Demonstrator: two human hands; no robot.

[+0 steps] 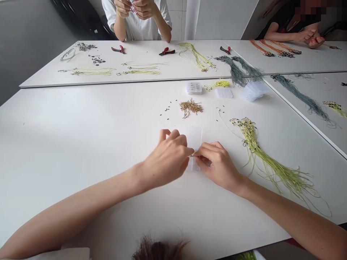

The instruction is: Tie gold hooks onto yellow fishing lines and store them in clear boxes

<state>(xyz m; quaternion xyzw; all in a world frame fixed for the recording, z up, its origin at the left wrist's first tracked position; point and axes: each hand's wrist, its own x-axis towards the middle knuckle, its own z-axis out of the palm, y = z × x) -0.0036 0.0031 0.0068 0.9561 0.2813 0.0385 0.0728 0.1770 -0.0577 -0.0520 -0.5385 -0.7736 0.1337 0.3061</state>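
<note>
Both my hands meet over an open clear plastic box on the white table. My left hand reaches in from the left, its thumb and forefinger closed at the middle of the box. My right hand pinches at the same spot from the right. Something thin and yellowish shows between the fingertips, too small and covered to name. Beyond the box lies a pile of gold hooks, with several tiny dark pieces scattered to its left. On the right is a bundle of yellow-green cords with dark hooks at its far end.
Farther back stand a filled clear box, stacked clear boxes and grey-green cord bundles. Red-handled pliers lie on the far table. Two other people sit across, one handling thin cord.
</note>
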